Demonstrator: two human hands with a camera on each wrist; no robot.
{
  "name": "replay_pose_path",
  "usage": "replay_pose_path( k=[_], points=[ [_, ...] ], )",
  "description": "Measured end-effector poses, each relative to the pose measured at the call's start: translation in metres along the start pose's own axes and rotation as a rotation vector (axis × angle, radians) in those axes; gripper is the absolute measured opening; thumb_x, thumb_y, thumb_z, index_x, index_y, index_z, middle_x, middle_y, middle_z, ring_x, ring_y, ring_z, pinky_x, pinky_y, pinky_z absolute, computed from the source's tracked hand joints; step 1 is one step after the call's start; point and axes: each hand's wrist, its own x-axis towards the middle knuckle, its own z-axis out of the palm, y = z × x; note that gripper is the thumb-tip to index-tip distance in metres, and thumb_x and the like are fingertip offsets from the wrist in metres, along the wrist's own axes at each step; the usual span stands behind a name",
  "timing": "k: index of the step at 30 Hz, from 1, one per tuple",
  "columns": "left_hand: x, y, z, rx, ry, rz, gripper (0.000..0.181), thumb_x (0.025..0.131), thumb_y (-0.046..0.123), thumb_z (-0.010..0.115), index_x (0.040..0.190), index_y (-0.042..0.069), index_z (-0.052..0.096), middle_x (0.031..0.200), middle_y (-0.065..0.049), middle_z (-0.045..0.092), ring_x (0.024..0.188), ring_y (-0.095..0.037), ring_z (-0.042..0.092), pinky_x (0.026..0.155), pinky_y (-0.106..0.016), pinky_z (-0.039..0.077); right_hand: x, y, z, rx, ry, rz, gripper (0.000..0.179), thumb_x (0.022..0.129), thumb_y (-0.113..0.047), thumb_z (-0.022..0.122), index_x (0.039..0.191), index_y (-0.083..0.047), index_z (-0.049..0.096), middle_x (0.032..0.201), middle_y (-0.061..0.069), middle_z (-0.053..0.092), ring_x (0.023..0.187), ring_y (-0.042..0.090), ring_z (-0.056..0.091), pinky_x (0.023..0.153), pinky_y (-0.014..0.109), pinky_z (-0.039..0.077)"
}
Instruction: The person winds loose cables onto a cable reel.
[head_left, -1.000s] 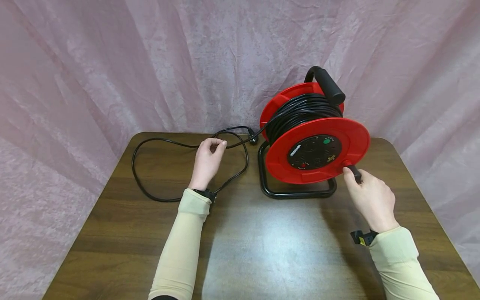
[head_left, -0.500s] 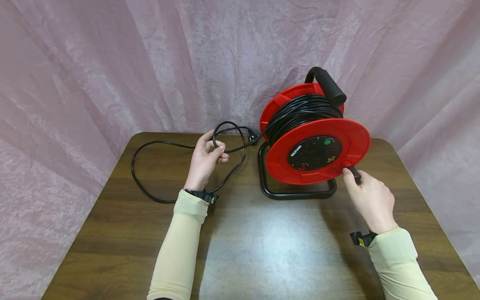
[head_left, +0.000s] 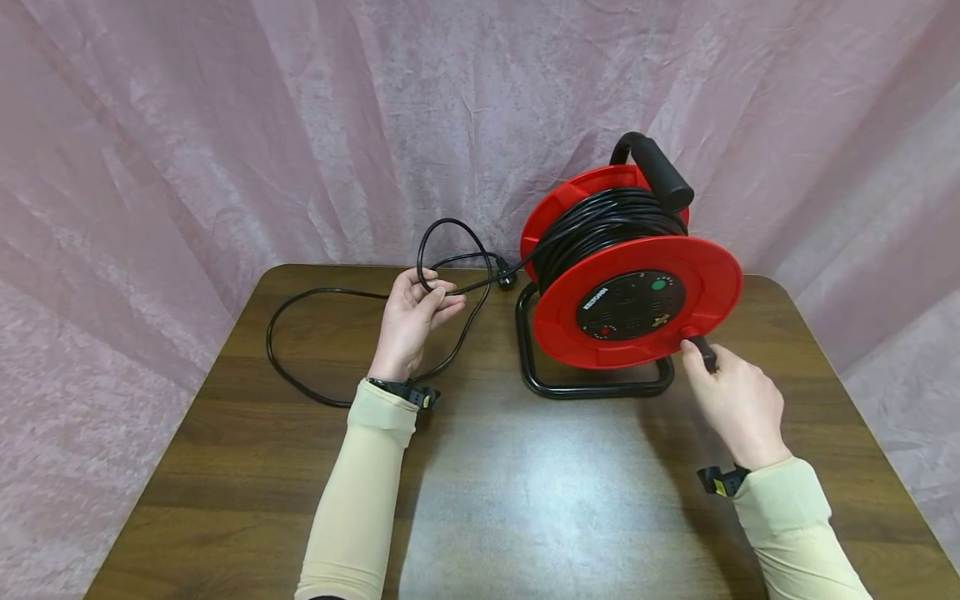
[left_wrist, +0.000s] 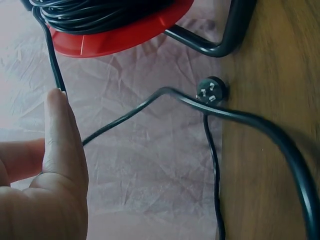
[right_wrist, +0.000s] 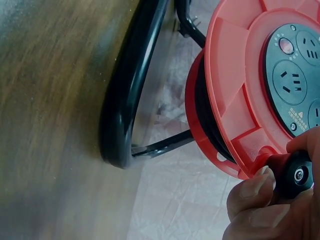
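Observation:
A red cable reel point(head_left: 637, 300) wound with black cable stands on a black tube frame at the table's back right. My right hand point(head_left: 738, 404) grips the reel's black crank knob point(head_left: 703, 353); in the right wrist view fingers and thumb wrap round that knob point(right_wrist: 295, 175). Left of the reel, my left hand point(head_left: 408, 321) pinches the black cable point(head_left: 480, 285) between thumb and fingers. From there the cable runs up to the drum, and a loop of it rises above the fingers. The three-pin plug point(left_wrist: 212, 91) lies by the reel's frame.
A wide loop of loose cable point(head_left: 281, 358) lies on the wooden table point(head_left: 225, 467) left of my left hand. Pink curtain point(head_left: 420, 125) hangs right behind the table's back edge. The reel's black carrying handle point(head_left: 660, 173) sticks up at its top.
My left hand has turned, its fingers spreading toward the reel, and a cable loop has risen above it. The right hand has barely shifted, still holding the knob.

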Motion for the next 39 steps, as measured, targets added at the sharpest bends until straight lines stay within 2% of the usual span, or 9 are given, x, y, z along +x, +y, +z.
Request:
replay_pose_path(
  k=[4,9,13,19,25,30,32,34,39],
  points=[
    [-0.001,0.000,-0.001,0.004,-0.028,-0.003,0.020,0.101,-0.007,0.056,0.114,0.006,0.047,0.122,-0.032,0.060,0.094,-0.030,0.072,0.090,-0.041,0.057,-0.001,0.000,0.002,0.001,-0.002,0.006,0.059,0.104,-0.060,0.032,0.074,-0.013,0.051,0.061,0.005,0.052,0.061,0.031,0.055,0.050,0.039,0.032],
    [-0.001,0.001,-0.001,-0.035,-0.059,-0.008,0.019,0.101,-0.007,0.057,0.114,0.002,0.047,0.131,-0.040,0.053,0.106,-0.041,0.068,0.094,-0.041,0.056,-0.003,0.000,0.005,0.007,-0.010,0.015,0.059,0.104,-0.060,0.032,0.074,-0.014,0.052,0.061,0.005,0.052,0.062,0.031,0.054,0.051,0.039,0.032],
    [-0.001,0.002,0.000,-0.087,-0.063,-0.022,0.017,0.103,-0.007,0.054,0.114,0.003,0.047,0.131,-0.041,0.051,0.106,-0.039,0.068,0.096,-0.041,0.054,-0.003,0.000,0.007,0.009,-0.003,0.006,0.058,0.104,-0.060,0.033,0.073,-0.014,0.052,0.061,0.005,0.052,0.062,0.031,0.054,0.050,0.039,0.032],
    [0.000,0.004,0.002,-0.121,-0.053,-0.050,0.012,0.104,-0.005,0.051,0.115,0.001,0.049,0.130,-0.040,0.053,0.099,-0.029,0.072,0.095,-0.041,0.055,-0.004,0.000,0.011,0.009,-0.001,0.002,0.058,0.103,-0.060,0.034,0.073,-0.014,0.052,0.061,0.005,0.054,0.062,0.033,0.057,0.049,0.040,0.033],
    [0.000,0.008,0.001,-0.178,-0.041,-0.074,0.005,0.106,0.000,0.048,0.108,0.002,0.052,0.116,-0.026,0.065,0.098,-0.031,0.072,0.094,-0.042,0.055,-0.006,-0.002,0.013,0.010,-0.007,0.003,0.058,0.104,-0.060,0.034,0.073,-0.014,0.053,0.061,0.005,0.055,0.063,0.034,0.059,0.049,0.040,0.034],
    [-0.001,0.011,-0.001,-0.247,-0.069,-0.080,0.026,0.111,0.025,0.049,0.104,0.001,0.056,0.109,-0.022,0.067,0.094,-0.032,0.073,0.094,-0.043,0.055,-0.008,-0.004,0.014,0.016,0.000,0.004,0.058,0.104,-0.060,0.034,0.074,-0.014,0.054,0.064,0.007,0.058,0.067,0.038,0.061,0.050,0.041,0.034],
    [-0.001,0.010,-0.002,-0.241,-0.076,-0.069,0.034,0.111,0.033,0.047,0.103,0.002,0.057,0.109,-0.022,0.066,0.094,-0.032,0.073,0.094,-0.043,0.055,-0.008,-0.004,0.015,0.017,0.004,0.003,0.058,0.104,-0.060,0.035,0.074,-0.014,0.054,0.064,0.007,0.059,0.068,0.039,0.061,0.050,0.042,0.035],
    [0.000,0.008,-0.003,-0.215,-0.071,-0.050,0.032,0.110,0.032,0.047,0.103,0.002,0.056,0.109,-0.021,0.065,0.093,-0.031,0.073,0.094,-0.043,0.055,-0.008,-0.004,0.016,0.016,0.002,0.005,0.058,0.103,-0.060,0.035,0.074,-0.014,0.055,0.066,0.008,0.060,0.069,0.041,0.062,0.050,0.042,0.035],
    [0.000,0.006,-0.006,-0.154,-0.053,-0.021,0.027,0.111,0.019,0.046,0.127,-0.002,0.053,0.111,-0.019,0.062,0.095,-0.029,0.071,0.095,-0.042,0.055,-0.008,-0.004,0.020,0.012,-0.008,0.005,0.059,0.103,-0.060,0.035,0.074,-0.014,0.057,0.069,0.011,0.065,0.074,0.046,0.063,0.050,0.044,0.037]
  ],
)
